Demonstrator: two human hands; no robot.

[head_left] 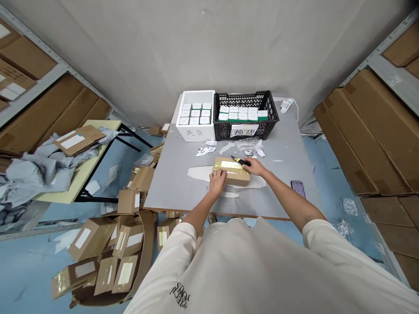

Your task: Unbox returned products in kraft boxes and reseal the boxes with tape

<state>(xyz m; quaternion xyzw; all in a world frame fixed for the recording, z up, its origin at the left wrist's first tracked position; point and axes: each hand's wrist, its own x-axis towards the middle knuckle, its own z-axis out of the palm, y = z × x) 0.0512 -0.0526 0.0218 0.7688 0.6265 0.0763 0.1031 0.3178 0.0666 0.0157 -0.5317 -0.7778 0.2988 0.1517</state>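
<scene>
Your carton (pixel 234 178), a small oblong of brown cardboard banded with glossy yellowish tape, sits on the grey bench (pixel 170 183), over irregular pale patches in its surface. Your right grip (pixel 255 167) is closed around a black-and-yellow utility knife (pixel 242 161), its blade pointing left above the carton's far edge. Your left grip (pixel 217 182) lies on the carton's left end, fingers over the top; you can't tell from here whether it clasps the side.

Just beyond the carton you have crumpled white paper (pixel 206 151) and clear, wrinkled plastic (pixel 245 145). Behind these, a smooth white foam box (pixel 196 135) and a black lattice crate (pixel 269 126) stand side by side, both holding small white-and-green boxes. A white power strip (pixel 286 105) lies right of the crate.

The crate's sign reads "换货"; the foam box has handwritten characters, hard to make out. Your carton's white label (pixel 231 165) is too small to read.
</scene>
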